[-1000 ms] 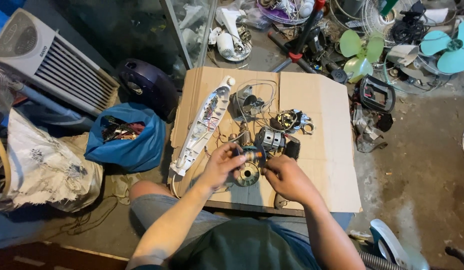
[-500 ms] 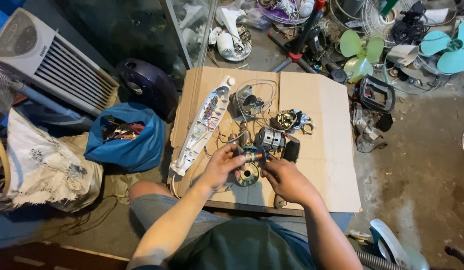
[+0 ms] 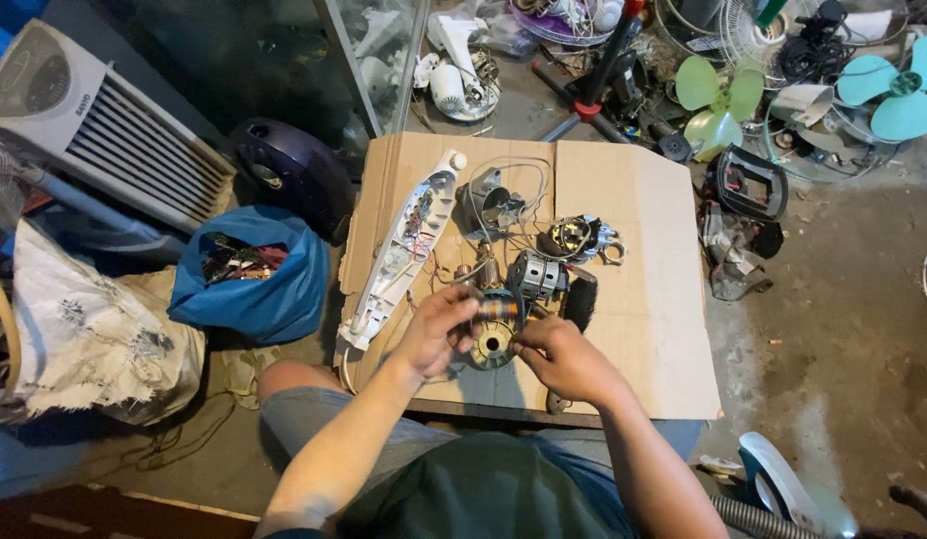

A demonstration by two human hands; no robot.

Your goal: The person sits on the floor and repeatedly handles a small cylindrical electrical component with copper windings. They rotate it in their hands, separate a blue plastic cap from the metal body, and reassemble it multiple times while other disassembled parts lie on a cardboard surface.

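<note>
Both hands meet over the near middle of a flat sheet of brown cardboard (image 3: 643,329) laid on the floor, and between them they hold a small round electric motor part with copper windings and a pale metal face (image 3: 493,334). The left hand (image 3: 433,334) grips its left side, fingers curled around the rim, while the right hand (image 3: 563,359) pinches its right edge with thumb and fingertips. The part hangs just above the cardboard, close to the person's knees. Just beyond it lies a grey cylindrical motor body (image 3: 536,274), and beside that a black ring-shaped coil piece with a metal bracket (image 3: 578,238), thin wires trailing between them. To the left, a long white plastic casing with its circuit board exposed (image 3: 403,250) lies slanted along the cardboard's edge. Off the cardboard to the left sits a blue plastic bag filled with dark scraps (image 3: 249,284), and behind it a white slatted air cooler (image 3: 104,135). Pale green fan blades (image 3: 718,100) lie among the clutter at the far right.
</note>
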